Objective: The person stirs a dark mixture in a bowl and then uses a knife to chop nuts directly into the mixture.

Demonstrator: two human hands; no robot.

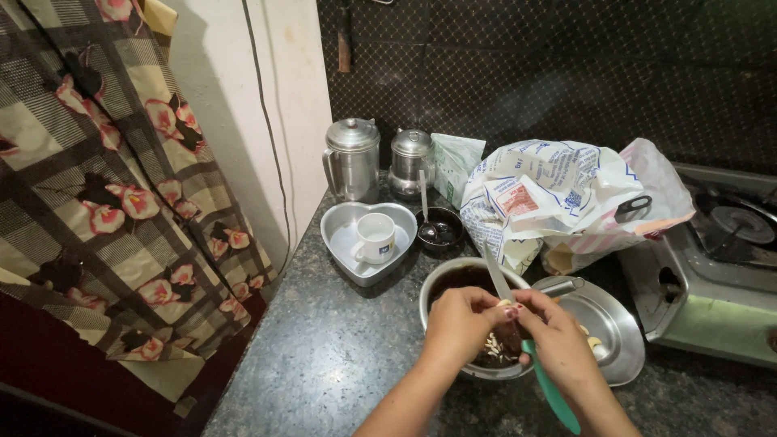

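Head view: both hands meet over the steel bowl (453, 279) of dark mixture. The left hand (461, 322) pinches a small pale nut (505, 304) at its fingertips. The right hand (558, 340) is closed around the green-handled knife (553, 394), its blade pointing to 11 o'clock. A steel plate (615, 324) lies at 3 o'clock from the bowl, a heart-shaped tin (340, 235) holding a white cup (375, 237) at 10 o'clock.
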